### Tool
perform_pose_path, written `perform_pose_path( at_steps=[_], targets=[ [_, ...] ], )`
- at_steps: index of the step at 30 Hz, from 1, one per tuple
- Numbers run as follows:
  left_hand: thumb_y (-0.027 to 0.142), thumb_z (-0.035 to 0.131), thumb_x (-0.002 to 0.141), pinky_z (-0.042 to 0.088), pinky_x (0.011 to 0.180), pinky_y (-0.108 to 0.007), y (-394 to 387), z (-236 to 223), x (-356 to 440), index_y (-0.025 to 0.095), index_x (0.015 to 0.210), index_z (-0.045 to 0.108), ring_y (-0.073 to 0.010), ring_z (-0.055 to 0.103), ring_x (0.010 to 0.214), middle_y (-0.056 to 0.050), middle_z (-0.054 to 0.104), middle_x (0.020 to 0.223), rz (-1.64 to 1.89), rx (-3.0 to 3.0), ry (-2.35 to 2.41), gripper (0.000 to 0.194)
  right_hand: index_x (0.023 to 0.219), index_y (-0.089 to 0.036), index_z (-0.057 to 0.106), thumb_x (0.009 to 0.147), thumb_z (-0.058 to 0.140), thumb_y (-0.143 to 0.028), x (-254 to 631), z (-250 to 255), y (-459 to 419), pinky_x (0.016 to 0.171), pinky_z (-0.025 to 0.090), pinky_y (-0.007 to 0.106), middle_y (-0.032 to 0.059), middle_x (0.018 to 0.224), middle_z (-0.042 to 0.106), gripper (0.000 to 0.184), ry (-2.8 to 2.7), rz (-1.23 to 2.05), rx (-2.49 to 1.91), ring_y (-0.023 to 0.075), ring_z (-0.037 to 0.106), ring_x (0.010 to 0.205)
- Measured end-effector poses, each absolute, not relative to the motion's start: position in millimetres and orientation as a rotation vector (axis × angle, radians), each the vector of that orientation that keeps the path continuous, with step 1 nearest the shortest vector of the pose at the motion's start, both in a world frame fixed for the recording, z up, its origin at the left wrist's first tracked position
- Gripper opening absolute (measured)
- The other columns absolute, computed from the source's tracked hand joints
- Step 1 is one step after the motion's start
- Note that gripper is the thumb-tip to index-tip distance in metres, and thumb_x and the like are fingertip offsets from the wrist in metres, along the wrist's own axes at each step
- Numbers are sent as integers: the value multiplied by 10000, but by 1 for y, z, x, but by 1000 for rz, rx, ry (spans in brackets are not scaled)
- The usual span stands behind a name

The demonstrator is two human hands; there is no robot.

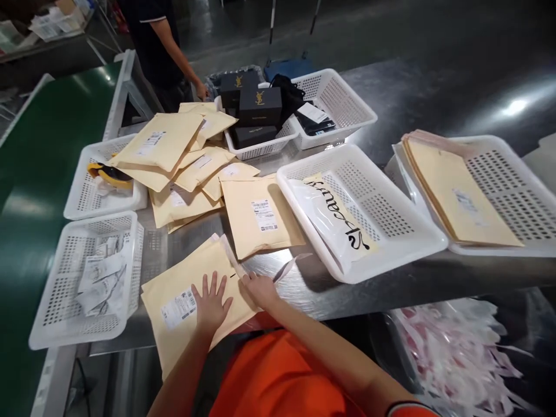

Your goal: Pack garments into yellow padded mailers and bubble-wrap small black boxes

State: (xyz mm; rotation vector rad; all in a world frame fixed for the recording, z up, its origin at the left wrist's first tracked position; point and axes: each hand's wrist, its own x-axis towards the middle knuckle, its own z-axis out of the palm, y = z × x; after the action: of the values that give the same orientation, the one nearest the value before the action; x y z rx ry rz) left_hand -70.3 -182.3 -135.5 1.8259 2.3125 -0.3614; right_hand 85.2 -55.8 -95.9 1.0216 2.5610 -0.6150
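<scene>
A padded mailing envelope (186,278) with a printed label (179,308) lies at the table's front edge. My left hand (211,304) rests on it beside the label, palm down and fingers spread. At the envelope's flap end, my right hand (259,289) is closed, its fingertips on the flap edge. A pale peel-off strip (289,267) curls out from beside this hand; the fingers hide how it is gripped. Another labelled padded envelope (243,202) lies just beyond, touching a white basket.
A pile of padded envelopes (152,142) leans over a basket with a yellow tape dispenser (110,174). Black boxes (260,104) stand behind. Baskets hold packets (102,278), a plastic bag (321,220) and stacked envelopes (460,191). A green conveyor (26,231) runs left; a person (160,46) stands beyond.
</scene>
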Motion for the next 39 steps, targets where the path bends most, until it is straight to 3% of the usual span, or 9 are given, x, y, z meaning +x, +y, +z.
perform_pose_path(
  at_steps=[5,10,12,15,21,27,32,35,39],
  targets=[
    [492,398,956,36,1116,-779,-183,-141,-71,343,1524,240,-403,157,1502,-54,210,1638,-329,1793,2332,609,1127,-101,608,971,348,-112,78,-99,-62,689,530,312,180,1009,686,303,2528,-579,1024,258,709,859],
    [520,406,926,86,1150,-724,-180,-141,-70,213,1550,197,-373,175,1505,-135,186,1640,-324,1670,2331,727,1105,-115,612,955,406,-129,65,-109,-75,697,521,320,175,1018,675,255,2564,-599,949,258,695,880],
    [508,419,913,119,1139,-726,-175,-136,-71,218,1552,205,-380,186,1498,-123,182,1644,-355,1623,2310,733,1096,-128,618,939,459,-156,58,-115,-82,709,519,328,169,1041,663,225,2592,-622,907,261,678,907],
    [526,465,879,239,1096,-701,-162,-125,-77,245,1560,190,-400,258,1456,-91,135,1659,-380,1627,2261,786,1080,-144,624,928,505,-183,50,-126,-89,749,513,339,147,1075,648,198,2625,-652,866,258,648,955],
    [700,691,622,481,900,-504,-117,-110,-104,194,1564,227,-409,492,1201,-106,47,1673,-401,1663,2139,1165,1067,-159,620,983,445,-238,55,-138,-87,733,493,320,115,1073,637,209,2624,-690,902,231,629,944],
    [574,607,768,541,808,-437,-94,-119,-126,187,1580,95,-350,565,1143,-93,9,1677,-338,1633,2016,1035,1085,-161,592,1015,372,-270,62,-143,-83,698,477,283,101,1081,627,256,2584,-693,1017,206,623,948],
    [585,734,669,549,770,-414,-83,-117,-135,262,1532,280,-311,656,1025,-96,-16,1677,-341,1686,1956,1027,1062,-167,598,1013,362,-258,63,-145,-86,676,481,273,92,1060,630,258,2606,-683,1045,192,625,886],
    [551,729,711,492,941,-459,-85,-116,-131,223,1534,302,-357,569,1186,-112,69,1671,-350,1745,2023,983,1049,-166,602,1014,359,-249,62,-147,-87,670,483,268,94,1037,632,259,2619,-663,1069,195,623,886],
    [438,556,890,328,1133,-495,-118,-121,-112,137,1515,357,-355,386,1390,-153,317,1603,-312,1822,2139,722,1048,-176,605,1013,375,-261,60,-151,-88,658,476,255,91,1042,625,248,2647,-632,1061,195,615,900]
  ],
)
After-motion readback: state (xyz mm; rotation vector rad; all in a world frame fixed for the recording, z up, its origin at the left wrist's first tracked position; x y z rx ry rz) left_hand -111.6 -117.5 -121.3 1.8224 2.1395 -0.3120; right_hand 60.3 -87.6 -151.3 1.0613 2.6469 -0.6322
